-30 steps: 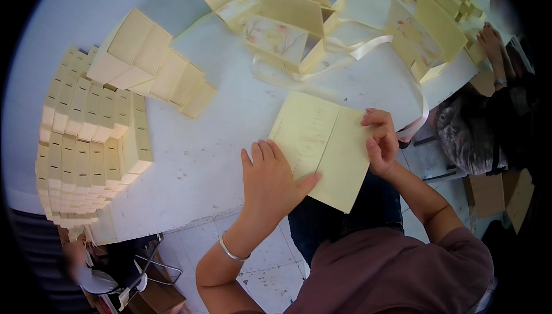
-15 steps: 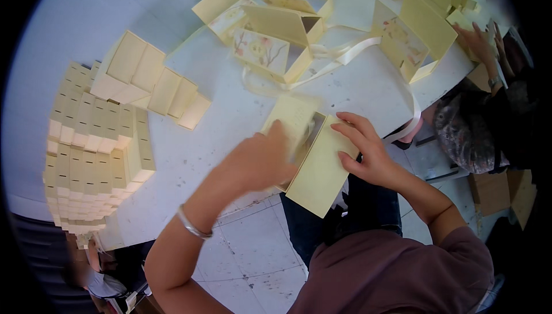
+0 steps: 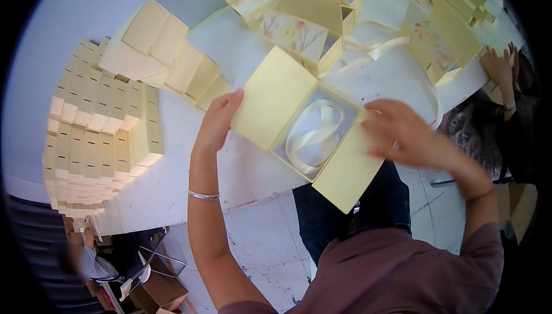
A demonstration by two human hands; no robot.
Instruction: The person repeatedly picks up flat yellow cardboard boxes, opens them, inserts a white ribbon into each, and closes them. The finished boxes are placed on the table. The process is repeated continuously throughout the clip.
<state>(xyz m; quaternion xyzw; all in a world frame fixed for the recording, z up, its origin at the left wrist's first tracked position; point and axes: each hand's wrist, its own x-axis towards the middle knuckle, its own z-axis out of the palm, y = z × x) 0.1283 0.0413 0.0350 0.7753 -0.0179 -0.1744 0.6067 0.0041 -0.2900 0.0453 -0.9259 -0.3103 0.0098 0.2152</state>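
Note:
In front of me a pale yellow gift box (image 3: 283, 147) lies with both flaps spread, partly past the table's near edge. Inside its pale tray a loop of cream ribbon (image 3: 314, 141) is coiled. My left hand (image 3: 220, 123) pinches the outer edge of the left flap (image 3: 278, 98), thumb along the rim. Over the right flap (image 3: 351, 170) is my right hand (image 3: 409, 137), slightly blurred, fingers and thumb apart. Whether it touches the flap I cannot tell.
Several opened boxes with flower-printed panels (image 3: 294, 33) stand behind, with cream ribbon (image 3: 376, 48) trailing beside them. Stacked boxes (image 3: 86, 153) fill the table's left side. Another person's hands (image 3: 500, 66) are at the far right; someone else sits at the lower left.
The left flap has swung open to the left, showing the ribbon inside. My left hand moved from over the box to that flap's edge; my right hand shifted right.

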